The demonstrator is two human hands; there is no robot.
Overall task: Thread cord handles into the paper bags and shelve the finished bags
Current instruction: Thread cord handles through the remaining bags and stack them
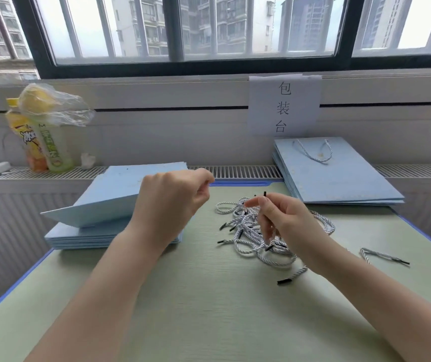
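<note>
We see the right hand (278, 220) pinching one white-and-blue cord (264, 195) by its black tip, lifted just above the loose pile of cords (256, 239) at the table's middle right. The left hand (168, 202) hangs with fingers curled; whether it holds anything we cannot tell. Behind it the top paper bag (97, 210) tilts up off the stack of unthreaded bags (83, 237) at the left edge of the green table (196, 309). Finished bags (337, 178) with a cord handle lie at the far right corner, reaching onto the radiator sill. One stray cord (384, 257) rests near the right edge. Bottles (39, 142) stand on the sill, well apart.
</note>
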